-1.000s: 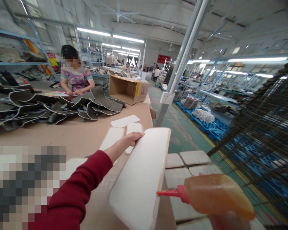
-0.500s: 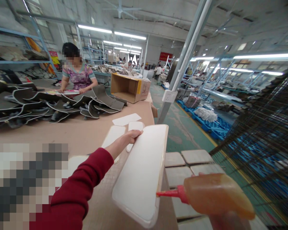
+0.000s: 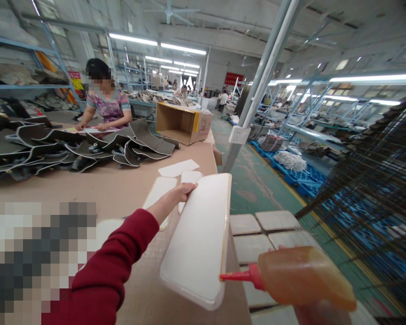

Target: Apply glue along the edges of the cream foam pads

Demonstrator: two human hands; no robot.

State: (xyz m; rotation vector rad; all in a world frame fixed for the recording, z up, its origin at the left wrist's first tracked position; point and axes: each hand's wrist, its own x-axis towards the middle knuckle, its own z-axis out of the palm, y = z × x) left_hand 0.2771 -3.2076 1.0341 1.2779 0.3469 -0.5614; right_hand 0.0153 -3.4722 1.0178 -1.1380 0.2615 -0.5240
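A white panel [image 3: 198, 239] with rounded corners and a yellowish glue line along its right edge is tilted up over the table's edge. My left hand [image 3: 184, 192] grips it by its upper left edge, thumb on the face and the other fingers hidden behind. In my right hand [image 3: 320, 311], partly out of view, lies a squeeze bottle of amber glue [image 3: 301, 275] with a red nozzle. The nozzle tip touches the panel's right edge near the lower corner. Several more white panels [image 3: 162, 192] lie on the table beyond my left hand.
Dark folded pieces with pale edges [image 3: 88, 144] are heaped on the brown table [image 3: 122, 185]. Behind them a co-worker [image 3: 108, 106] handles something flat. A cardboard box [image 3: 182, 124] lies open-sided at the table's far end. Pale panels [image 3: 253, 248] sit in rows at the lower right, near a metal post [image 3: 257, 85].
The panel has shifted slightly left and its lower end has risen a little. The nozzle tip has slid slightly down along the panel's right edge. The co-worker's arms have moved left.
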